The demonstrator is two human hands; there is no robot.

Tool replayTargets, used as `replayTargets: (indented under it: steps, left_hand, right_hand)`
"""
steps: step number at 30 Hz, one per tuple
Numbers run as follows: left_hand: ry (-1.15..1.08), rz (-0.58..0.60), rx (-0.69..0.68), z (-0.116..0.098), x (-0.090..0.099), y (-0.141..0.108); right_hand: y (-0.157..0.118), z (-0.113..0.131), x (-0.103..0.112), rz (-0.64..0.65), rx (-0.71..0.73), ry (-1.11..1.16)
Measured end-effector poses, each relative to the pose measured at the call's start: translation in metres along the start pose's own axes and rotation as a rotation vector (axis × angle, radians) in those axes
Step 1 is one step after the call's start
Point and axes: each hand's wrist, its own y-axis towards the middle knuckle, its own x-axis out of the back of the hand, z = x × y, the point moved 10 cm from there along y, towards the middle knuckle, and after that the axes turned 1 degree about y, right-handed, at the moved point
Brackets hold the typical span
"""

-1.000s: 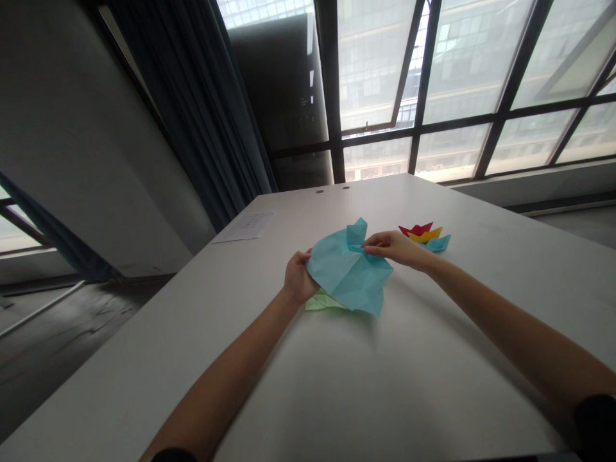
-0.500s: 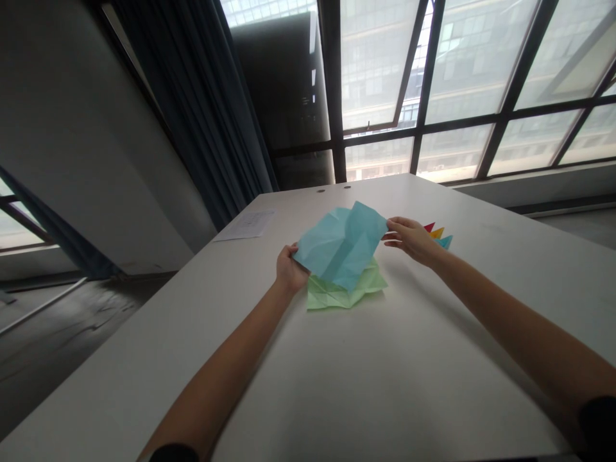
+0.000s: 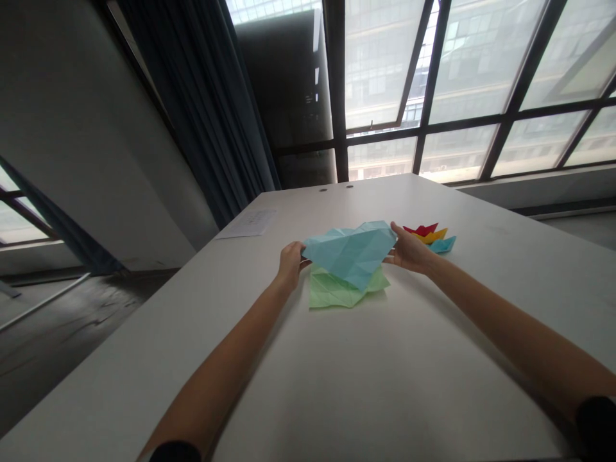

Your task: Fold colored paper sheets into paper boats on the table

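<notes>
The blue sheet (image 3: 350,250) stretches between the two hands, its long visible span running left to right. The left hand (image 3: 290,262) is at its left end and the right hand (image 3: 408,250) at its right end, so neither is the nearer one: both touch the paper. The left hand's grip is closed on the left corner, fingers bent around the edge. The right hand's grip pinches the right edge, with the thumb on the upper side and the other fingers lower down, partly hidden by the sheet. The paper is creased and uneven, and its near edge comes down to a point between the hands.

That point overlaps the green sheet (image 3: 332,289), which lies on the surface (image 3: 356,385) on the near side of the blue one. The blue sheet covers the far part of the green; whether the two touch cannot be told from this angle. The green sheet's left edge is just beside the left hand, while its right corner lies a little to the near side of the right hand's fingers.

Just past the right hand, to the far right, a red boat (image 3: 420,229), a yellow boat (image 3: 432,237) and a blue boat (image 3: 443,244) of folded paper sit close together.
</notes>
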Motion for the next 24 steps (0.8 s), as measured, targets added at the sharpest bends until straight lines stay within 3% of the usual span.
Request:
replayTargets:
  steps: [4,8,11,15,20,24]
  left_hand:
    - [0.153,-0.009,-0.012,-0.008,0.005,-0.001]
    - [0.045,0.235,0.319,0.010,-0.011,-0.006]
    - [0.033,0.243,0.429,0.020,-0.005,-0.005]
    - [0.270,0.228,0.300,0.026,0.003,0.003]
    - [0.516,0.487,0.227,0.040,-0.021,-0.011]
    - [0.759,0.527,0.162,0.049,-0.022,-0.011]
  right_hand:
    - [0.001,-0.008,-0.005,0.072,0.042,-0.230]
    - [0.004,-0.015,-0.003,0.089,0.028,-0.302]
    - [0.004,-0.024,-0.008,0.159,-0.038,-0.332]
    - [0.007,-0.029,-0.005,0.142,-0.032,-0.432]
    - [0.013,-0.029,0.012,0.018,0.059,-0.668]
    - [0.017,-0.030,0.012,0.018,0.124,-0.872]
